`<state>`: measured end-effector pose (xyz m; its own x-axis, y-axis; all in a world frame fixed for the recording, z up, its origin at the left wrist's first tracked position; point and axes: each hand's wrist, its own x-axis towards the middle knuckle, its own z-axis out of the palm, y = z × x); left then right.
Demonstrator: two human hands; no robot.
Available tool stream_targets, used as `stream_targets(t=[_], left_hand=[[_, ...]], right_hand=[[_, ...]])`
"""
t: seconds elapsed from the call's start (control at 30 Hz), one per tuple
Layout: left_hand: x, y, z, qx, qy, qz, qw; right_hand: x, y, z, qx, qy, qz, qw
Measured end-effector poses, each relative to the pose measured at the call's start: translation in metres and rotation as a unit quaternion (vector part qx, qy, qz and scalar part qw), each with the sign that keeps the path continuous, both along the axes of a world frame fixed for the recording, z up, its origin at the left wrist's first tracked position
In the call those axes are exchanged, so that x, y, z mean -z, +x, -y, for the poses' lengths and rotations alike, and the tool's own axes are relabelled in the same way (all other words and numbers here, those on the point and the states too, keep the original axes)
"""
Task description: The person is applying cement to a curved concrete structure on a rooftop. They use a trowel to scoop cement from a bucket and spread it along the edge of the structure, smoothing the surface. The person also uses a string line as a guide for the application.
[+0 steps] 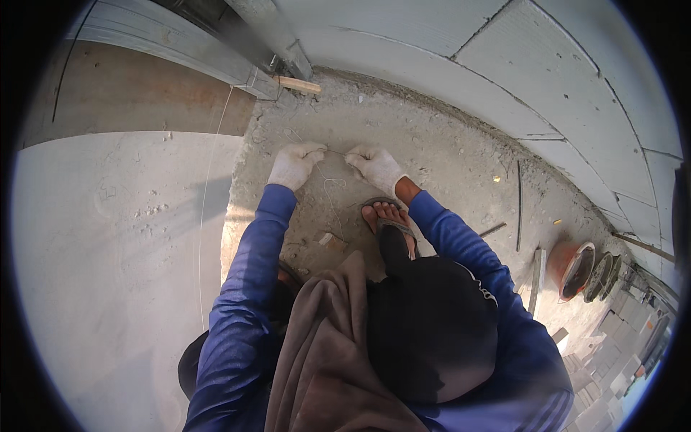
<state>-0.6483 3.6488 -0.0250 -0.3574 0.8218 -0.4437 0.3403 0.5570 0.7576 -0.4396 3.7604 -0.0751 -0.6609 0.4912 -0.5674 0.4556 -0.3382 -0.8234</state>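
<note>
Both my hands wear off-white knitted gloves and are held out over the rough concrete floor. My left hand (294, 164) is closed, its fingertips pinching a thin string (335, 152). Facing it, my right hand (376, 168) pinches the same string, with a short stretch running between the two. Loose pale loops of string (333, 184) trail below my left hand onto the floor, and their exact path is hard to follow. Just below my right hand is my sandalled foot (389, 216).
A block wall (497, 93) curves along the far right. Leftward lies a smooth pale slab (122, 216) crossed by a taut line (205, 194). A wood piece (297, 85) sits by the metal post. A dark rod (519, 205) and orange bucket (570, 269) stand right.
</note>
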Motion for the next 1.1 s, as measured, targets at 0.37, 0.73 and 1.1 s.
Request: stream_targets(t=[0.37,0.73,1.1], left_hand=[[0.0,-0.046,0.017,-0.227,0.067,0.117,0.965],[-0.065,-0.043,-0.006,-0.127,-0.091,0.279,0.948],[-0.01,-0.088,0.008,-0.319,0.091,0.201,0.922]], right_hand=[[-0.01,-0.028,-0.02,0.198,-0.162,-0.111,0.961],[-0.01,-0.064,-0.002,0.148,-0.331,-0.187,0.913],[0.032,-0.066,-0.031,0.226,-0.197,-0.16,0.941]])
